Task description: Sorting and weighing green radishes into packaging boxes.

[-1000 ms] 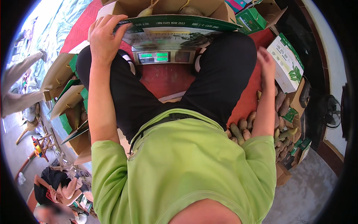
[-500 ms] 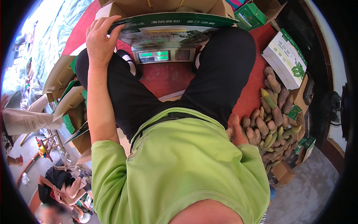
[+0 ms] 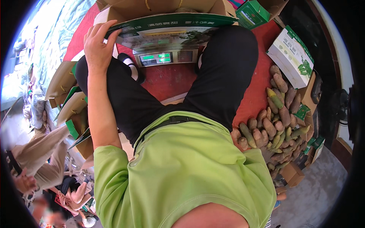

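Observation:
My left hand (image 3: pixel 99 47) grips the near left corner of an open cardboard box (image 3: pixel 171 32), its thumb and fingers closed over the green printed edge. The box has yellow cord handles and stands on a digital scale (image 3: pixel 165 57) with a lit green display, between my knees. Something brownish shows inside the box, mostly hidden by its near wall. My right hand is not in view; its arm vanishes below the green sleeve (image 3: pixel 256 161). Beside that sleeve lies a heap of muddy, reddish and green radishes (image 3: pixel 268 127).
A white and green box (image 3: pixel 291 57) lies beyond the heap, and a smaller green box (image 3: pixel 253 14) stands further off. Open cardboard boxes (image 3: pixel 62 78) line my left side. A person in tan trousers (image 3: pixel 45 152) is at the far left, with another person seated behind.
My right forearm has drawn back out of sight from beside the radishes. My left hand keeps its grip on the box. The person at left has moved closer.

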The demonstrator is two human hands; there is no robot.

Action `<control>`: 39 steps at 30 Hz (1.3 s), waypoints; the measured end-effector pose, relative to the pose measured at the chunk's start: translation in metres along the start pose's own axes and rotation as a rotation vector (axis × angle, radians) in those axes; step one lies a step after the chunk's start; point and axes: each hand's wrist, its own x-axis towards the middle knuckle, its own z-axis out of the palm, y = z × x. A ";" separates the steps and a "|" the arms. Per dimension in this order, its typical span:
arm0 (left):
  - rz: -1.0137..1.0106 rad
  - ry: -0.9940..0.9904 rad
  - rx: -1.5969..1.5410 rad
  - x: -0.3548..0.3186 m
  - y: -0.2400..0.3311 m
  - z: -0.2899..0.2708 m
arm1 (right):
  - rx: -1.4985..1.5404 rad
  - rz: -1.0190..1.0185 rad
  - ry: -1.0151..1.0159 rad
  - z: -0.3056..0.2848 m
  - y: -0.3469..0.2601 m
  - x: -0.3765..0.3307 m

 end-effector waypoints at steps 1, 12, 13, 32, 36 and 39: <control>0.004 -0.001 0.003 0.001 0.000 0.000 | 0.001 -0.006 0.004 -0.003 0.003 -0.001; -0.018 -0.035 0.035 0.006 0.006 -0.002 | 0.019 -0.083 0.054 -0.027 0.026 0.001; -0.011 -0.033 0.041 0.005 0.004 -0.002 | 0.023 -0.102 0.061 -0.027 0.023 0.010; 0.004 -0.027 -0.001 0.012 0.005 -0.010 | 0.337 -0.678 0.039 -0.155 -0.356 0.150; 0.009 -0.046 -0.009 0.013 0.002 -0.018 | 0.337 -0.759 0.036 -0.183 -0.476 0.123; 0.018 -0.152 0.009 0.017 0.000 -0.025 | 0.112 -0.925 0.120 -0.188 -0.552 0.093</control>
